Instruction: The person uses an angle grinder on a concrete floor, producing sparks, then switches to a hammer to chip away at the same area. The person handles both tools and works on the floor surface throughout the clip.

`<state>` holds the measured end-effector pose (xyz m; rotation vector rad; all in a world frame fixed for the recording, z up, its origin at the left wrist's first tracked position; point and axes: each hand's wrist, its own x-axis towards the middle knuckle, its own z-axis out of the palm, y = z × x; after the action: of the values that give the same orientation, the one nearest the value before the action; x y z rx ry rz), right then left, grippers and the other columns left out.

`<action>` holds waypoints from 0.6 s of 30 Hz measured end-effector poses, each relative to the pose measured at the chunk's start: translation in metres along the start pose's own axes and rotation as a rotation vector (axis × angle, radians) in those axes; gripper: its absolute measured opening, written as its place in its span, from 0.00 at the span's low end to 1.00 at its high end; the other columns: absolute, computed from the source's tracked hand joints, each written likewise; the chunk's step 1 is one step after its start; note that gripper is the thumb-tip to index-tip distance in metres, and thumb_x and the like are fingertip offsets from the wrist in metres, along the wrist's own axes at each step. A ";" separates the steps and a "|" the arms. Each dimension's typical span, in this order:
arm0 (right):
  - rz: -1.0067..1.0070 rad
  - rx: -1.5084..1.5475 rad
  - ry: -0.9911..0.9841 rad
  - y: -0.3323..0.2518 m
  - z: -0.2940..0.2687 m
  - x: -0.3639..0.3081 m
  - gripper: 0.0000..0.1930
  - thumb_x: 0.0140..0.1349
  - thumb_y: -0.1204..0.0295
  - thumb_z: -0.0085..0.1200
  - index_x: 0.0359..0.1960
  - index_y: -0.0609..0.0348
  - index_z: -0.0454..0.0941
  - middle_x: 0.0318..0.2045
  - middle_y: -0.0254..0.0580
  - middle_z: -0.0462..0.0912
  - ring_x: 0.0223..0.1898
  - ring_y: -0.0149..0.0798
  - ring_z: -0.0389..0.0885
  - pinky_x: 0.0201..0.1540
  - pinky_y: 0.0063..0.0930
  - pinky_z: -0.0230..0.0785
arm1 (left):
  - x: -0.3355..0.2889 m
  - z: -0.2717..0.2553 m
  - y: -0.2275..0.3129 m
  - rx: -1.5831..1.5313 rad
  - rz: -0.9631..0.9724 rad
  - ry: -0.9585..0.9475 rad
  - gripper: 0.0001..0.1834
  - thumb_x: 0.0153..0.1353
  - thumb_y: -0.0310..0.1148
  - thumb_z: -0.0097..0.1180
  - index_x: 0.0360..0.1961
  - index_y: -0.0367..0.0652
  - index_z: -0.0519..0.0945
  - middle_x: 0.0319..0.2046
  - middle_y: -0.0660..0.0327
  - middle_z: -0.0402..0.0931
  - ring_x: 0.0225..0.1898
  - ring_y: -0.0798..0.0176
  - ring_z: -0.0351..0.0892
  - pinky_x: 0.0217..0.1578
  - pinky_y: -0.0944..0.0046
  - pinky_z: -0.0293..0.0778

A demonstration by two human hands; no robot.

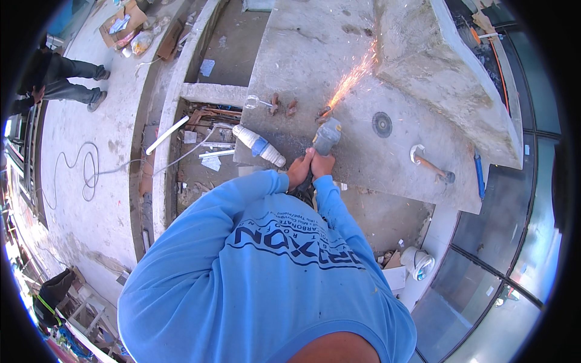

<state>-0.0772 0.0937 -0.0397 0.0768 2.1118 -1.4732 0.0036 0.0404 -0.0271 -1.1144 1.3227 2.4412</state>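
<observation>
Both my hands are wrapped round the rear body of a grey angle grinder [327, 135], my left hand [298, 172] close beside my right hand [322, 164]. Its head points away from me over a concrete slab [354, 160]. Orange sparks [356, 77] stream from its front toward the far right. Where they start, a small dark rusty piece [325, 112] shows, partly hidden by the grinder. Left of it lie two rusty metal bits [274, 104] and a light-handled tool [259, 101]. A round, dark disc [381, 124] lies flat to the right.
A white bottle-shaped object with a blue band [259, 145] lies left of my hands. On the right are a wooden-handled hammer [433, 166], a blue tube [479, 175] and a raised concrete block [433, 72]. A cord [115, 170] crosses the left floor, where another person [72, 85] stands. A white bucket [417, 262] sits near the glass panels.
</observation>
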 end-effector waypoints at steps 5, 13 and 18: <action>0.009 0.001 0.000 -0.003 0.000 0.000 0.17 0.44 0.70 0.65 0.33 0.70 0.78 0.29 0.44 0.81 0.29 0.33 0.77 0.32 0.31 0.70 | 0.000 -0.002 0.003 0.021 -0.014 -0.010 0.45 0.60 0.68 0.26 0.47 0.31 0.72 0.26 0.53 0.76 0.23 0.60 0.77 0.21 0.62 0.74; 0.009 -0.032 -0.006 -0.013 -0.001 -0.001 0.15 0.46 0.73 0.62 0.34 0.71 0.77 0.30 0.46 0.81 0.31 0.35 0.78 0.34 0.32 0.70 | 0.009 0.000 -0.002 0.012 0.004 0.018 0.47 0.58 0.70 0.26 0.49 0.30 0.70 0.28 0.51 0.76 0.23 0.59 0.78 0.22 0.62 0.75; -0.016 -0.026 -0.029 0.001 -0.003 0.009 0.16 0.46 0.72 0.62 0.34 0.71 0.77 0.29 0.46 0.81 0.31 0.34 0.78 0.35 0.31 0.70 | 0.012 0.002 -0.007 -0.019 0.061 0.025 0.47 0.58 0.70 0.27 0.49 0.30 0.70 0.28 0.50 0.76 0.22 0.58 0.78 0.20 0.62 0.75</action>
<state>-0.0855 0.0947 -0.0444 0.0285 2.1128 -1.4474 -0.0029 0.0438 -0.0387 -1.1296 1.3628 2.4957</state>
